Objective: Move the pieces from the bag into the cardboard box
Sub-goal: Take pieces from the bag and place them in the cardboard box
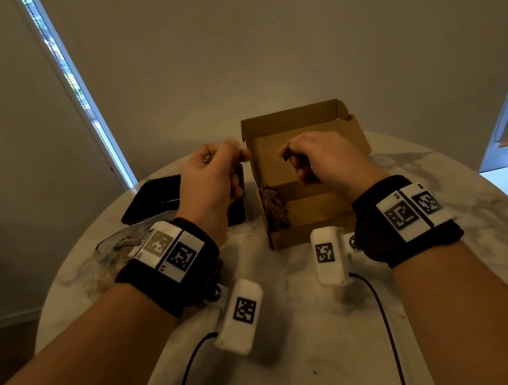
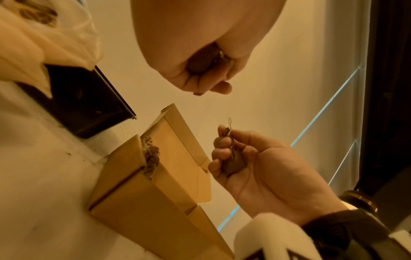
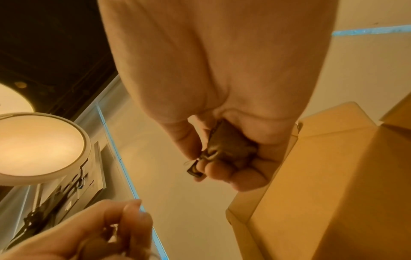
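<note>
An open cardboard box [image 1: 313, 213] stands at the table's middle, with a clump of brown pieces [image 1: 275, 205] inside at its left end. My left hand [image 1: 211, 172] hovers just left of the box, fingers curled round a small brown piece [image 2: 201, 65]. Over the box, my right hand [image 1: 313, 158] grips another brown piece [image 3: 231, 147], its twine loop [image 2: 229, 123] sticking out past the fingertips. The clear plastic bag [image 1: 115, 252] lies at the left, partly hidden behind my left wrist, with more pieces [image 2: 37, 13] inside.
A black tray [image 1: 157, 202] sits left of the box, behind my left hand. The box's lid [image 1: 294, 117] stands up at the back. The round marble table [image 1: 297, 332] ends close behind the box. Cables [image 1: 186, 375] trail from both wrist cameras.
</note>
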`<state>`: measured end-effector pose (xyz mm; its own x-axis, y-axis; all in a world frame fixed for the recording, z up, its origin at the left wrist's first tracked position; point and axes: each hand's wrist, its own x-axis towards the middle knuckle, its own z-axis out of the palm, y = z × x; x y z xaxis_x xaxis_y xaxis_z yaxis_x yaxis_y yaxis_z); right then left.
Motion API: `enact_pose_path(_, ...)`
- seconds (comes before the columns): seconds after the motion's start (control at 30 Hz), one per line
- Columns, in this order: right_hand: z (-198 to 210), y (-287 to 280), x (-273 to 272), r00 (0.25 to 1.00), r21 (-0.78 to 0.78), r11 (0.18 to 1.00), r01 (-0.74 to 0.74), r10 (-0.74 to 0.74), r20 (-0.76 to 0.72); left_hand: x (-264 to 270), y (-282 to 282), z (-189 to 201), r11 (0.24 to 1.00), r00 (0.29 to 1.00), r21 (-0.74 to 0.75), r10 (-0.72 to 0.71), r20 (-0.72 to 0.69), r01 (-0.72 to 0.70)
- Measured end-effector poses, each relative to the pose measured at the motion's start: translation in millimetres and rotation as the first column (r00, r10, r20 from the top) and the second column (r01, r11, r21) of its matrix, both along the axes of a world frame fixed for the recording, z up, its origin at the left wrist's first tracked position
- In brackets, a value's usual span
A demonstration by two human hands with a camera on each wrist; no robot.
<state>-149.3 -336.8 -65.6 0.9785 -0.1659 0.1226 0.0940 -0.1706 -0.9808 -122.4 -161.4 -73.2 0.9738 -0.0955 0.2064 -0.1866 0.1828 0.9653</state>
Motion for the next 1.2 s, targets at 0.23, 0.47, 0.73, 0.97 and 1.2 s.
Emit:
enact_pose_path(0.23,-4.7,-1.7,-2.1,0.992,0.066,0.997,-0.051,0.043,0.119,-0.2,-12.1,-13.7,0.966,0.991,0.224,-0.116,-0.060,0.127)
enact_pose_path(0.47,-7.1,2.9,-1.2,0.988,0.198,0.977,-0.084,0.056,0.144,-7.1,-21.4,-15.0,0.933,0.973,0.278,-0.207,-0.100,0.227)
enact_pose_path(0.73,-9.2,1.2,2.3,0.984,0.077,0.992,-0.099,0.086,0.157,-6.8,-20.1,-13.1,0.955,0.969,0.192,-0.200,-0.144,0.226)
enact_pose_path(0.97,-8.4,-1.4,0.0,0.976,-0.074,0.997,-0.031,0.046,0.213,-4.8,-20.6,-14.6,0.979,0.987,0.145,-0.129,-0.095,0.142)
enact_pose_path(1.2,-12.9,4.2,2.1,0.986,-0.210,0.977,0.040,-0.004,0.168,-3.8,-17.8,-16.6,0.978,0.994,0.186,-0.089,-0.057,0.098)
